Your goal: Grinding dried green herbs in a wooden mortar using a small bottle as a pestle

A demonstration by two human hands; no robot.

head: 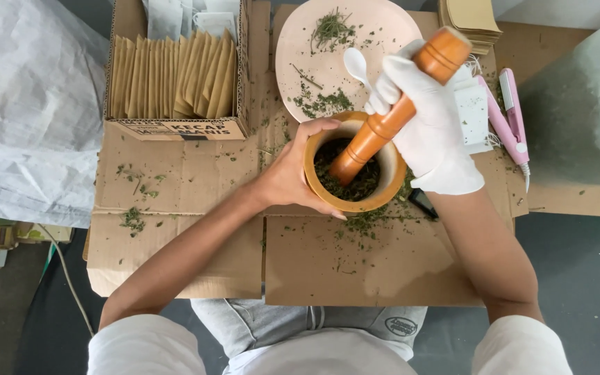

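Mortar (pixel 390 182) holds crushed green herbs (pixel 364 186) under pestle (pixel 390 118).

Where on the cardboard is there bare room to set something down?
Freest: the cardboard near the person, below the mortar, and the patch left of the left hand, under the box of envelopes, lightly herb-strewn. Crowded: around the plate and pink tool.

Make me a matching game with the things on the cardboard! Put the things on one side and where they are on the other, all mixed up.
Things:
1. pestle
2. white spoon
3. pink tool
4. brown paper envelopes

Places:
A. standing in the cardboard box
B. lying on the pink plate
C. in the gloved right hand, its tip in the mortar that the bare left hand steadies
D. on the cardboard, right of the gloved hand

Pairs: 1-C, 2-B, 3-D, 4-A
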